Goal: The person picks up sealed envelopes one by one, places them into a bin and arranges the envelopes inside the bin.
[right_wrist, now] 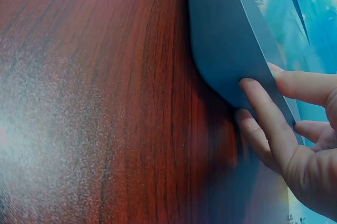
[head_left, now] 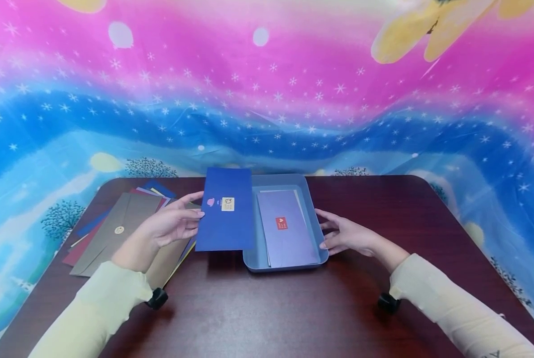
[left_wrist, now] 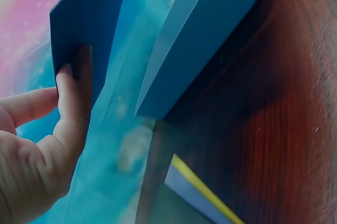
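Blue envelope (head_left: pixel 225 231), just one, is pinched in my left hand (head_left: pixel 170 223), raised at the left side of the grey-blue tray (head_left: pixel 277 181), its long axis running away from me. My right hand (head_left: pixel 349 236) grips the tray's right wall. Inside lie at least two envelopes (head_left: pixel 289 248), a lavender one uppermost; left of the tray fans an overlapping pile (head_left: pixel 116 214) I can't count

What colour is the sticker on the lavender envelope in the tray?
The sticker is red with pale markings, best seen in the head view.
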Tool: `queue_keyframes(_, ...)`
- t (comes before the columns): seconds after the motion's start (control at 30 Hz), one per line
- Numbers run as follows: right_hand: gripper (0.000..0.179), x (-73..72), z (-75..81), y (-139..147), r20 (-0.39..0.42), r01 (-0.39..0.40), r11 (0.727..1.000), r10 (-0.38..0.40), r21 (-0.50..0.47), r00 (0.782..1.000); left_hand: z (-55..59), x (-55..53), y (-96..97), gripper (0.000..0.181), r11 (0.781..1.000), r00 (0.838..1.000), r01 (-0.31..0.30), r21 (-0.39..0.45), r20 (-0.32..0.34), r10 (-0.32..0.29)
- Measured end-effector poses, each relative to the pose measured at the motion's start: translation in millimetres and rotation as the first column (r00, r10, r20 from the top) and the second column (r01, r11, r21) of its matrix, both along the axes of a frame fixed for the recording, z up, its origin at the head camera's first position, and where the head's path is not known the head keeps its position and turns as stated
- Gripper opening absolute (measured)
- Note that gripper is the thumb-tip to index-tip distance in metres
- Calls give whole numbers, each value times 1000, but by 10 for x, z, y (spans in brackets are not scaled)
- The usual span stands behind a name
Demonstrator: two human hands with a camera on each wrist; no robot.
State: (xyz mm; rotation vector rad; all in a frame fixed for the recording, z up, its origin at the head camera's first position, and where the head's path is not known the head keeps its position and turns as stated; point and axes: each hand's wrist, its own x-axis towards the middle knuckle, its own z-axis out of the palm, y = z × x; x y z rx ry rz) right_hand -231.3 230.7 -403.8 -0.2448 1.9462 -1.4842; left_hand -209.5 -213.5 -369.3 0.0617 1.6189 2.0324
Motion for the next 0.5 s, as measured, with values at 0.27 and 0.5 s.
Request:
queue_keyframes(0.27,99,4,2,6,5,2,1000,-2,-6,1000,-14,1,218,74,1000,1000,-8,-17,25,8)
queue_keyframes(0.5,97,12,14,3,8,-6,1000,6,-16,1000,-64,24,454,73,999,997,-32,13,66,31)
